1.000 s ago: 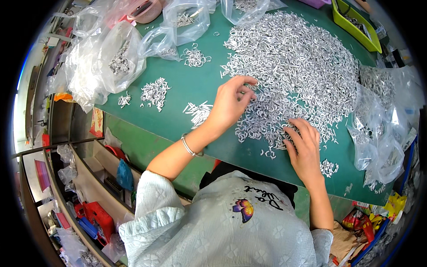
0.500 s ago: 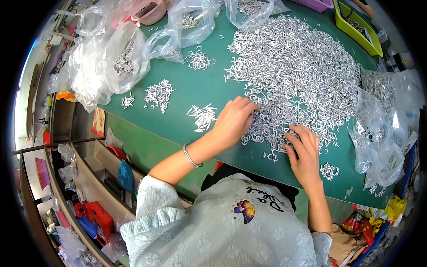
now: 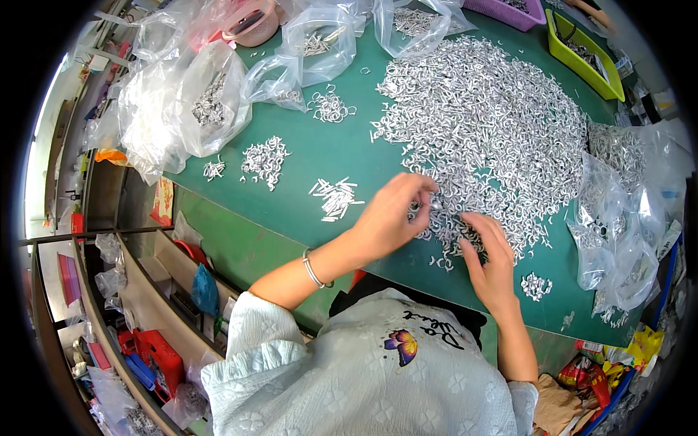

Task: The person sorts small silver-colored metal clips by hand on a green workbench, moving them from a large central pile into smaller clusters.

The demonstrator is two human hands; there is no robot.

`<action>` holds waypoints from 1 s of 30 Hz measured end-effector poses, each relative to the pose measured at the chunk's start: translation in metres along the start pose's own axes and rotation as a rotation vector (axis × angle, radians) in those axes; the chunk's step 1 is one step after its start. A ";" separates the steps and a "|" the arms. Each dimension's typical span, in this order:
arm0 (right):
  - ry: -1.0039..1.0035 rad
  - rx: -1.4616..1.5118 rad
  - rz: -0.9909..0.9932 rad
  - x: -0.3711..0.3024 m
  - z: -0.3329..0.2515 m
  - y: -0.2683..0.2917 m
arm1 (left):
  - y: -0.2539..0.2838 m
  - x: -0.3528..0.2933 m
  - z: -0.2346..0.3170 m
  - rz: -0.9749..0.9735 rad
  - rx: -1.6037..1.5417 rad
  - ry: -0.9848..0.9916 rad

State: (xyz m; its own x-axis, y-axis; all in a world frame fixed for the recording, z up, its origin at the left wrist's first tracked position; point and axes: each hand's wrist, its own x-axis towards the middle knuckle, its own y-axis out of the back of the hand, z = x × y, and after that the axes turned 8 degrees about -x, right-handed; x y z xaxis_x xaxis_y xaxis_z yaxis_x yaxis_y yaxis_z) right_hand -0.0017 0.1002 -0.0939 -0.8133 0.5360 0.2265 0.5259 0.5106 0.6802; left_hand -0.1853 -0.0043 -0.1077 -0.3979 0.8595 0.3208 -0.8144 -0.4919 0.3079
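A broad heap of small silver metal pieces (image 3: 487, 109), many curved like hooks or half rings, covers much of the green table (image 3: 291, 218). At the heap's near edge my left hand (image 3: 396, 211) is closed in a pinch, with a small shiny silver piece (image 3: 436, 206) at its fingertips; its exact shape is too small to tell. My right hand (image 3: 493, 265) rests at the same edge to the right, thumb and fingers apart over loose pieces. Short straight silver pins (image 3: 337, 198) lie in a little pile left of my left hand. Beside my right wrist sits a small cluster of silver pieces (image 3: 536, 286).
More small piles, of silver rings (image 3: 331, 107) and curved bits (image 3: 265, 161), lie to the left. Clear plastic bags (image 3: 211, 102) with metal parts crowd the far left; another bag (image 3: 614, 232) stands at right. A yellow-green basket (image 3: 589, 58) and a purple basket (image 3: 509, 14) stand at the back.
My left hand has moved right and nearer to me, its fingertips now pinched around a shiny piece. The right hand has shifted slightly nearer, with its fingers still apart.
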 end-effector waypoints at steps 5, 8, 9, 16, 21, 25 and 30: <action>-0.347 0.652 -0.131 0.019 0.008 -0.021 | -0.013 0.001 0.006 -0.074 -0.087 -0.073; -0.421 0.799 -0.146 0.027 0.010 -0.016 | -0.004 0.008 0.009 -0.047 -0.048 -0.015; -0.448 0.800 -0.140 0.030 0.014 -0.013 | 0.004 0.016 -0.001 -0.027 0.127 -0.053; -0.357 0.171 -0.117 0.108 0.037 -0.006 | 0.024 0.050 -0.053 0.006 0.694 0.050; -0.025 -0.425 -0.060 0.147 0.051 -0.037 | 0.022 0.056 -0.052 -0.014 0.654 0.084; 0.070 -0.561 0.005 0.147 0.051 -0.044 | 0.018 0.056 -0.051 0.011 0.675 0.086; 0.214 -0.672 0.002 0.148 0.049 -0.046 | 0.019 0.057 -0.053 -0.008 0.682 0.073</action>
State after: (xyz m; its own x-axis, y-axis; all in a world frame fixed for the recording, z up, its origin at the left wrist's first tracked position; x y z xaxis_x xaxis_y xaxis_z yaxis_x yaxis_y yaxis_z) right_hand -0.1342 0.1891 -0.1260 -0.8798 0.3570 0.3138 0.3163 -0.0529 0.9472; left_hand -0.2460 0.0424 -0.1315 -0.4400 0.8588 0.2624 -0.3786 -0.4424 0.8130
